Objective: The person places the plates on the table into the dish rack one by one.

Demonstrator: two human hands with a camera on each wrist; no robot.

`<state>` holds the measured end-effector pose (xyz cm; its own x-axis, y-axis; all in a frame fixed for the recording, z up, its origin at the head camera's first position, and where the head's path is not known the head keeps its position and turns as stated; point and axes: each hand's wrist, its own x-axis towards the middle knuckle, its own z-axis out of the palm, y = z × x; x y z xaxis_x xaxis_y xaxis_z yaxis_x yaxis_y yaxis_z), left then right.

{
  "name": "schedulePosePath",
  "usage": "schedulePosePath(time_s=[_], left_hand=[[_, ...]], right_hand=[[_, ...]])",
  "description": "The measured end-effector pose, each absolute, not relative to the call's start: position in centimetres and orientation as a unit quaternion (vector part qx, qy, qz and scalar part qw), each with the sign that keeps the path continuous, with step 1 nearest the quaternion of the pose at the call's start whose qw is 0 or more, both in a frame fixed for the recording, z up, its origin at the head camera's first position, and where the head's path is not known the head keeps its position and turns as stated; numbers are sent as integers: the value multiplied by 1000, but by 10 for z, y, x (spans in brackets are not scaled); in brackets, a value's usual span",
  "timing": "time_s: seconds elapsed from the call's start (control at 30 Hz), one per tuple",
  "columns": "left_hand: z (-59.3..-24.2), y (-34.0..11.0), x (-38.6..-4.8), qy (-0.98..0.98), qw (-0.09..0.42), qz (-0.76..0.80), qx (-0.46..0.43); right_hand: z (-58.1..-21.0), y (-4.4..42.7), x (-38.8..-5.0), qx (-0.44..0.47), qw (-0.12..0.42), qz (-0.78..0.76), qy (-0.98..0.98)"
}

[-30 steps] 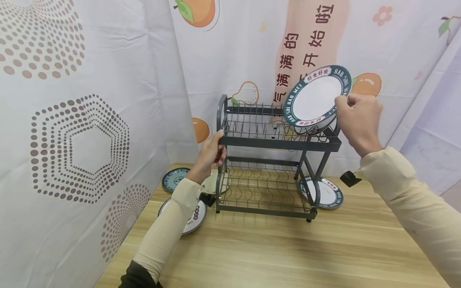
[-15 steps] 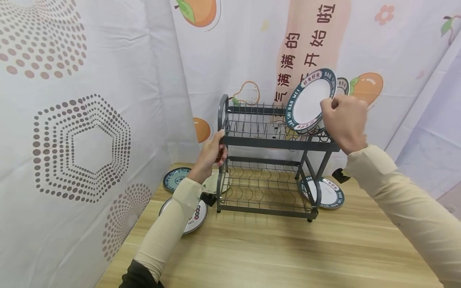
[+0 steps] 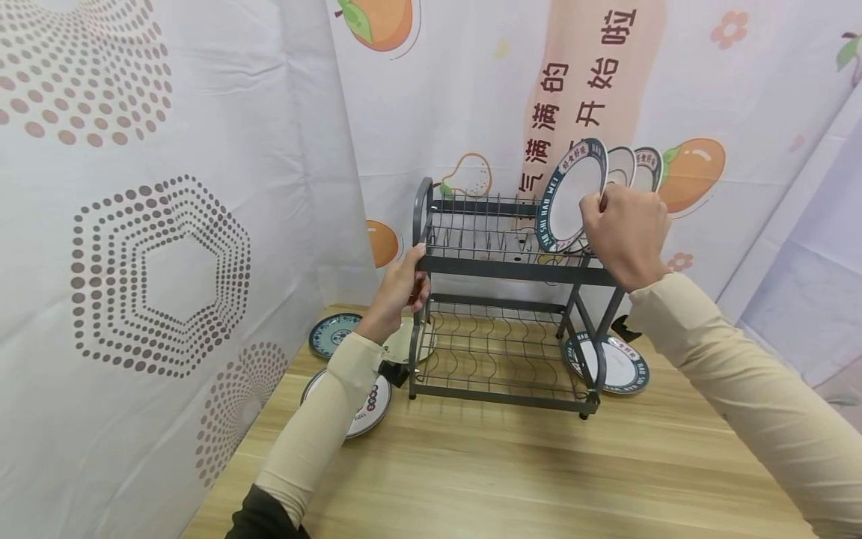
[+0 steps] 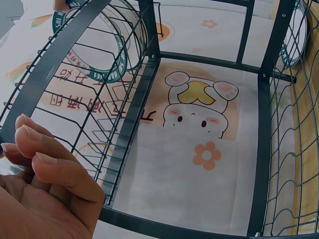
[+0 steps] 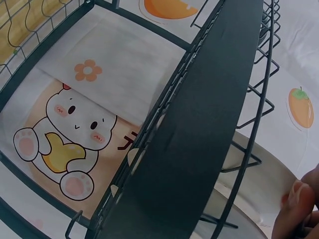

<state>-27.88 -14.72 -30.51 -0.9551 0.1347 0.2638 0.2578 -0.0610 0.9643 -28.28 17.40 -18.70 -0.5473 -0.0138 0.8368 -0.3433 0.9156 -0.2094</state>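
Observation:
In the head view, my right hand (image 3: 622,236) pinches the right edge of a white plate (image 3: 572,198) with a dark green lettered rim. The plate stands tilted at the upper tier of a dark two-tier dish rack (image 3: 485,266). Behind it, partly covered by the hand, two more plates (image 3: 649,166) stand at the rack's right end. My left hand (image 3: 397,288) holds the rack's upper left front corner. Its curled fingers (image 4: 65,172) show beside the rail in the left wrist view. In the right wrist view, the fingers (image 5: 294,206) touch a plate's pale back (image 5: 264,174).
A green-rimmed plate (image 3: 619,365) lies on the wooden table (image 3: 498,471) behind the rack's right leg. At the left are a blue patterned plate (image 3: 330,335), a cream plate (image 3: 399,344) and white plates (image 3: 373,412) partly under my left forearm. Printed curtains (image 3: 431,97) hang behind.
My right hand has moved left and slightly down with the plate, which has turned more edge-on. Plates behind it have come into view. My left hand keeps its hold on the rack.

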Motion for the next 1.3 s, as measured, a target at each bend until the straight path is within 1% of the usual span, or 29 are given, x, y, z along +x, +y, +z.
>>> schedulePosePath(time_s=[0.27, 0.37, 0.57, 0.83, 1.17, 1.3], left_hand=[[-306, -146, -279, -684, 39, -714, -142], [-307, -145, -279, -685, 39, -713, -145], [-309, -145, -280, -682, 41, -714, -149], [-309, -146, -281, -678, 42, -719, -147], [-309, -146, -282, -676, 43, -720, -151], [-308, -147, -282, -679, 45, -717, -149]], right_hand=[[-186, 172, -280, 99, 445, 155, -877], [-186, 172, -278, 92, 427, 147, -887], [-185, 173, -276, 75, 375, 128, -915], [-181, 173, -272, 67, 330, 90, -937], [-182, 179, -267, 86, 319, 82, -940], [-186, 187, -265, 104, 309, 111, -939]])
